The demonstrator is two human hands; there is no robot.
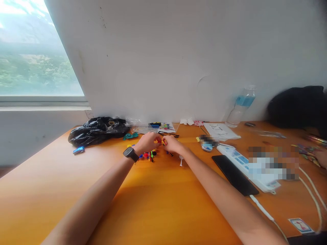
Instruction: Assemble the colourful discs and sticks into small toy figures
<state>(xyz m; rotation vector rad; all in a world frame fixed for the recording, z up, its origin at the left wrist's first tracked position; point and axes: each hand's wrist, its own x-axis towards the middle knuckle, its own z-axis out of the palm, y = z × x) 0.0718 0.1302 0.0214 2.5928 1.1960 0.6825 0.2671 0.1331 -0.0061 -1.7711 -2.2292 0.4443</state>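
Observation:
My left hand [148, 142], with a dark watch on its wrist, meets my right hand [173, 143] over the middle of the table, fingertips close together. A small red and yellow piece [164, 143] shows at the fingers of my right hand, which are pinched on it. The fingers of my left hand are bent inward, with a bit of red at their tips that is too small to name. Below my left hand lie small coloured plastic parts [146, 155] in red, blue, black and green. A small white T-shaped piece [181, 160] lies beside my right wrist.
A black plastic bag [99, 131] and a blue packet [78, 150] lie at left. At right are a black phone [233, 174], a white power strip [236, 160], cables and a clear bottle [241, 105]. Another person's hand [321, 157] is at the far right edge.

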